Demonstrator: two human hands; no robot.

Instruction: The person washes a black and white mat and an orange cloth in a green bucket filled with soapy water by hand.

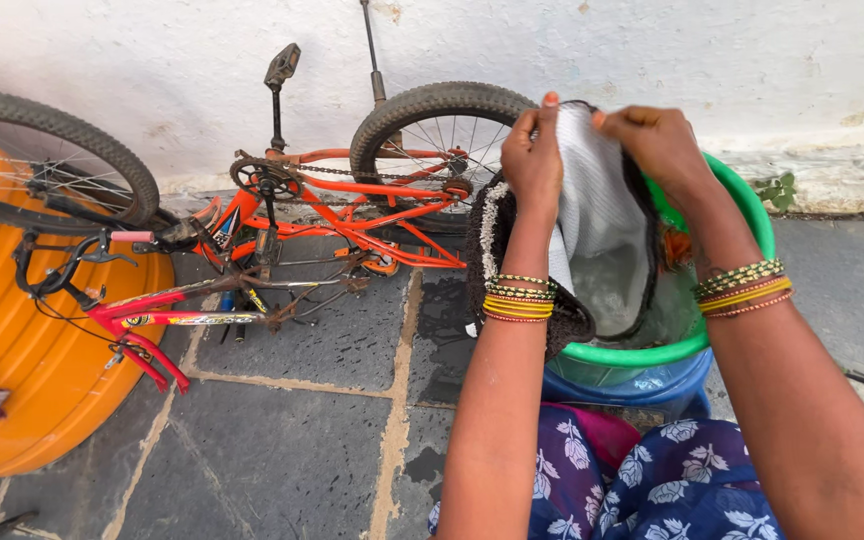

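Your left hand [532, 150] and right hand [657, 140] are both pinched shut on the top edge of one wet cloth [597, 215], pale grey in the middle with a dark knitted border. You hold it up so it hangs into a green tub [752, 215], its lower end reaching the water inside. The two hands sit close together, thumbs and fingertips clamped on the fabric, with only a narrow strip of cloth between them.

To handle it well, I would judge that you should keep both pinches firm and level, let the cloth hang over the tub so drips fall inside, and keep the border from trailing over the rim onto the ground.

Each wrist carries a stack of bangles [518, 298] in yellow, green and red. The one green tub rests on one blue tub [642, 388]. Below them is your lap in blue cloth printed with pale leaves [672, 480].

To the left, on dark stone paving [292, 440], lies one orange and red bicycle [292, 215] on its side against a white wall [152, 70], both of its wheels showing. One orange barrel [22, 370] stands at the far left.
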